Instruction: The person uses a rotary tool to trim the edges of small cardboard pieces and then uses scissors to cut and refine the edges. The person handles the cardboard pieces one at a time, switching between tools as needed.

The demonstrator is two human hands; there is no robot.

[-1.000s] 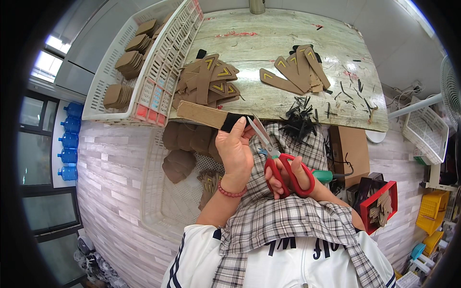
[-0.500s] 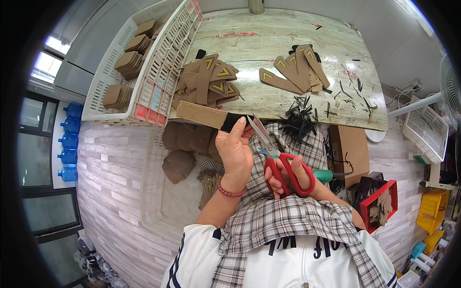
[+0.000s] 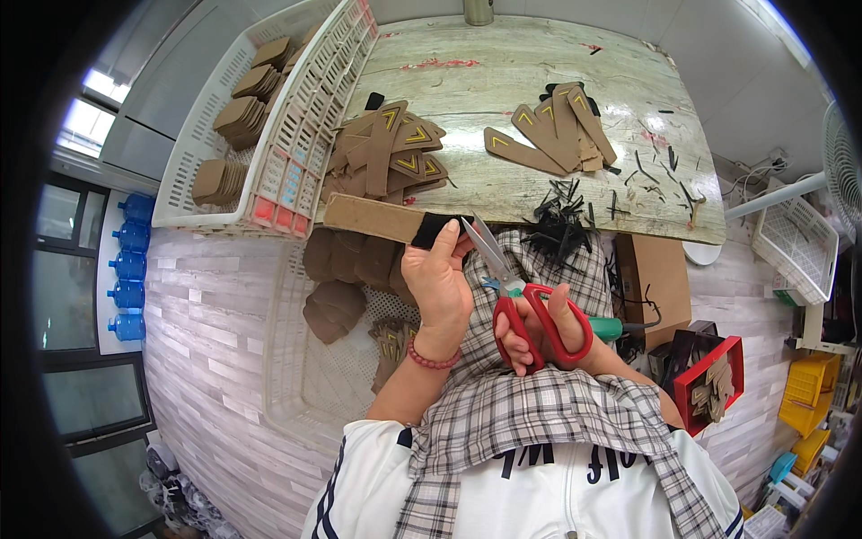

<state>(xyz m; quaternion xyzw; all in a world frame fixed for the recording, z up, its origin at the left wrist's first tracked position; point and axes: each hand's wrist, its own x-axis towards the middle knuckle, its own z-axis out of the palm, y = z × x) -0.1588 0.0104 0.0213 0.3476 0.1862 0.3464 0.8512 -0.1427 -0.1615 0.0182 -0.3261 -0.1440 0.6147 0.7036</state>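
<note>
My left hand [image 3: 442,274] pinches the black end of a brown strap piece [image 3: 373,216], which points left along the table's front edge. In my right hand [image 3: 543,332] is a pair of scissors [image 3: 492,251] with red handles. Their blades are parted and the tips reach up beside the black end, close to my left fingertips. Whether the blades touch the fabric I cannot tell. Beyond, on the table, lie a pile of brown strap pieces with yellow V marks [image 3: 391,153] and a smaller fan of similar pieces [image 3: 552,130]. Black trimmings [image 3: 558,220] are heaped at the table edge.
A white crate [image 3: 296,135] with stacked brown pieces stands at the left on the table [image 3: 467,90]. Below, another white crate [image 3: 296,395] holds brown pads [image 3: 334,310]. At right are a cardboard box [image 3: 660,278] and a red box [image 3: 732,386]. A checked cloth [image 3: 503,413] covers my lap.
The strap piece has tilted slightly, its free left end shifting a little left and down. Both hands and the scissors have barely moved.
</note>
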